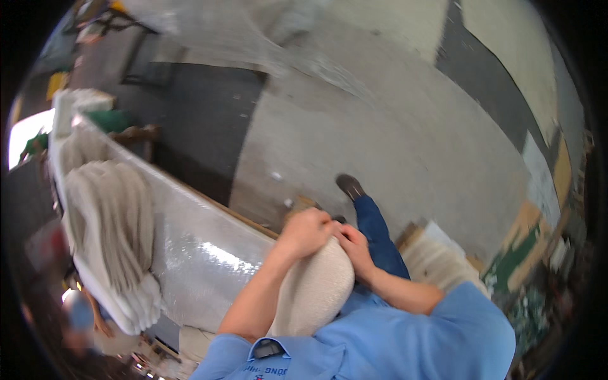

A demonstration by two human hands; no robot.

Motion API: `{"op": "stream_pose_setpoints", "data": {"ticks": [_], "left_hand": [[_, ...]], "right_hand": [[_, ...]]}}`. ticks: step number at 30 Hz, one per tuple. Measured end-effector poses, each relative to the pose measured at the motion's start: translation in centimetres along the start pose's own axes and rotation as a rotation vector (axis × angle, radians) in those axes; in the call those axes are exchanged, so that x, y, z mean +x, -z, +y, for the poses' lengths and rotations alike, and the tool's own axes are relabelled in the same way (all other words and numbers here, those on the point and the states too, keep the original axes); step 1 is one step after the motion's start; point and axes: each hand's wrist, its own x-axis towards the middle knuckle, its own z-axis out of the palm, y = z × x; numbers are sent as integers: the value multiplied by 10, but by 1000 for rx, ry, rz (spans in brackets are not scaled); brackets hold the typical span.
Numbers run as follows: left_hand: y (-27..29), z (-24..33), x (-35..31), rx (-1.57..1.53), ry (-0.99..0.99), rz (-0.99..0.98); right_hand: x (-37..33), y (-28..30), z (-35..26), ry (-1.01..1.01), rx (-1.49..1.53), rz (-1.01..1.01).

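A beige, nubby-textured padded fabric piece (pixel 320 285) hangs against my front, its broad rounded face bulging between my forearms. At its far upper edge, my left hand (pixel 308 232) is closed with the fingers bent over the fabric. My right hand (pixel 354 248) pinches the same edge just beside it, and the two hands nearly touch. What the fingertips do is partly hidden and slightly blurred.
To my left stands a long table (pixel 196 253) covered in shiny clear plastic. A stack of similar beige padded pieces (pixel 111 215) lies on it. More beige fabric (pixel 437 259) is piled at my right. Clear plastic sheeting (pixel 253 38) spreads over the floor ahead. Another person (pixel 85 316) is at far left.
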Motion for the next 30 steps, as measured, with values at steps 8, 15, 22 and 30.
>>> {"op": "stream_pose_setpoints", "data": {"ticks": [8, 15, 22, 30], "left_hand": [[8, 6, 43, 219, -27, -504], [19, 47, 57, 343, 120, -774], [-3, 53, 74, 518, 103, -829], [-27, 38, 67, 673, -164, -726]], "right_hand": [[-13, 10, -4, -178, 102, 12], [-5, 20, -9, -353, 326, -5], [-20, 17, -15, -487, 437, -88], [-28, 5, -16, -566, 406, -39]]}}
